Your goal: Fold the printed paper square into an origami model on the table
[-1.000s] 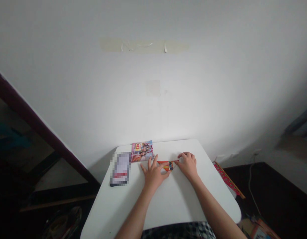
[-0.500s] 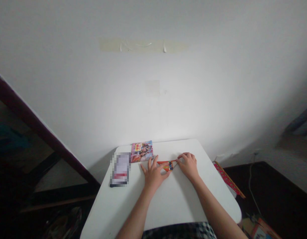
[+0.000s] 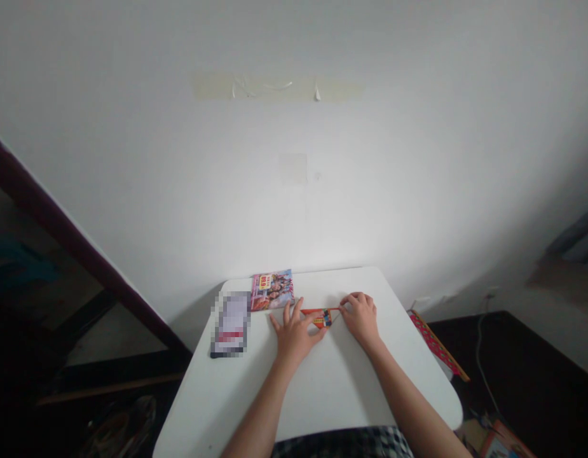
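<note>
Orange-red printed paper [image 3: 325, 317] lies between the two hands on the white bench [image 3: 370, 401], just past 12 o'clock from the bench centre, taking 12 as the wall [image 3: 294, 222] side. Its visible long axis runs from 9 to 3 o'clock; the narrowing end points to 3 o'clock. Part of the 9 o'clock end is covered by fingers.

Left hand [image 3: 294, 334]: fingers spread, thumb and index finger down on the paper as a clamp. Right hand [image 3: 363, 318]: thumb and index finger drawn together, apparently pinching the narrow tip; the exact contact is too small to confirm.

Recommended handling: press evenly with the left hand so the sheet cannot skid or rotate. Guide the tip with light fingertip pressure, holding the 12 o'clock edge straight. Excess pull could crumple the point. The printed leaflet [image 3: 272, 289] at 10 o'clock from the paper should stay clear of the left fingertips.
</note>
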`<state>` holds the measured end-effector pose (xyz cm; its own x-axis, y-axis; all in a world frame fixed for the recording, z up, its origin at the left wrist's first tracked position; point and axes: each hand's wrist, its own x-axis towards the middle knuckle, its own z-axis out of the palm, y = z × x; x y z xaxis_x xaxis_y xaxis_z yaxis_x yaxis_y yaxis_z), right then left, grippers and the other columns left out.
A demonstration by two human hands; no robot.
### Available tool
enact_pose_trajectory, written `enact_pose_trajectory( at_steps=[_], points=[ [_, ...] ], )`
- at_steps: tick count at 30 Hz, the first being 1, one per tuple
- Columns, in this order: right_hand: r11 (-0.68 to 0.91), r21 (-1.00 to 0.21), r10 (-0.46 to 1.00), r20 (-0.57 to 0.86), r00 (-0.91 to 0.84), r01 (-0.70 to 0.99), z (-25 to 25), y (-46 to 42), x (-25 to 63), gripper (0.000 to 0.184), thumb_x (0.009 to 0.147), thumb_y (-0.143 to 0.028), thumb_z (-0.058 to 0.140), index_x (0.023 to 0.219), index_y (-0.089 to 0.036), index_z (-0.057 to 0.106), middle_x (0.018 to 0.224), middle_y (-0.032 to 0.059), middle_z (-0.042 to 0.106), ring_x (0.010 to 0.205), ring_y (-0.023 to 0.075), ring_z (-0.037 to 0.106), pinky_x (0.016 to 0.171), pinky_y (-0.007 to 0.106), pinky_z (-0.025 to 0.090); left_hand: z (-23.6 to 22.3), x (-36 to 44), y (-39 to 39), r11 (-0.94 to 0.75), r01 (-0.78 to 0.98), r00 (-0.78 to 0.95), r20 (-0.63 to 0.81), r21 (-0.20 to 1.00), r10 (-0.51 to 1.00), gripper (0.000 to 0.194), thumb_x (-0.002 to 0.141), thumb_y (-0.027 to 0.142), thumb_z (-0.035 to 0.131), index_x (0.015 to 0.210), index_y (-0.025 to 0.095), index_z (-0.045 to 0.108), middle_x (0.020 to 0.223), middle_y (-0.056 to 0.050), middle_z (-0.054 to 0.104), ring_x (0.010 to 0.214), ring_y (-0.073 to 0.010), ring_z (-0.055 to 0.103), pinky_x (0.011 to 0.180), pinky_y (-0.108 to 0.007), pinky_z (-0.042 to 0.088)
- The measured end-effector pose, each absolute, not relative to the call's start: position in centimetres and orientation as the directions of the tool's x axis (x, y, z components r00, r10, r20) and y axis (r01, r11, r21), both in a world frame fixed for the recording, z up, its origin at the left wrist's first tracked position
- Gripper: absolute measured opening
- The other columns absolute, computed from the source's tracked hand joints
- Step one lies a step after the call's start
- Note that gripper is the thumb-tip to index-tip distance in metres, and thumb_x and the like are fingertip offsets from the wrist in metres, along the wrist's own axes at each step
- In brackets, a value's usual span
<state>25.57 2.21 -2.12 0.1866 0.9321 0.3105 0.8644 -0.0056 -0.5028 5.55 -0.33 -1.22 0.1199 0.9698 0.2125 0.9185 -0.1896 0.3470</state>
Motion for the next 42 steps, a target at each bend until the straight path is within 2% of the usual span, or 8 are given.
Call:
enact_pose_trajectory(
  at_steps=[8,15,28,42],
  points=[
    [-0.023,-0.542,0.936,0.283,0.209,0.84,-2.2,2.6,25.8,0.011,0.086,-0.031,0.064,0.088,-0.03,0.075,0.115,0.0045,0.062,0.117,0.0281,0.044,0.097,0.042,0.033,-0.7,5.7,-0.5,-0.175,0.914,0.11,0.193,0.366,0.975,0.043,0.075,0.059,0.07,0.118,0.053,0.067,0.158,0.004,0.039,0.147,-0.0393,0.026,0.113,-0.076,-0.001],
    [-0.023,-0.588,0.947,0.247,0.206,0.809,-2.8,3.4,26.1,0.014,0.086,-0.029,0.061,0.087,-0.029,0.076,0.114,0.004,0.064,0.117,0.0271,0.044,0.101,0.044,0.029,-0.6,5.7,-0.5,-0.171,0.92,0.109,0.189,0.352,0.976,0.043,0.075,0.06,0.071,0.118,0.055,0.066,0.158,0.004,0.039,0.146,-0.0391,0.027,0.111,-0.078,0.001],
    [-0.026,-0.554,0.948,0.25,0.196,0.832,-2.5,3.1,26.0,0.015,0.088,-0.028,0.06,0.094,-0.03,0.073,0.12,0.0031,0.061,0.122,0.0254,0.042,0.101,0.042,0.031,-0.8,5.7,-0.5,-0.182,0.913,0.109,0.213,0.364,0.971,0.044,0.074,0.058,0.072,0.118,0.053,0.067,0.156,0.003,0.041,0.146,-0.0378,0.027,0.114,-0.075,-0.002],
    [-0.003,-0.568,0.943,0.273,0.192,0.823,-2.5,3.0,26.2,0.021,0.088,-0.024,0.054,0.095,-0.029,0.073,0.12,0.0045,0.061,0.119,0.0269,0.042,0.097,0.043,0.033,-0.8,5.7,-0.5,-0.174,0.92,0.105,0.207,0.35,0.973,0.044,0.074,0.06,0.071,0.117,0.054,0.067,0.157,0.004,0.041,0.146,-0.0387,0.027,0.114,-0.076,0.002]
  ],
)
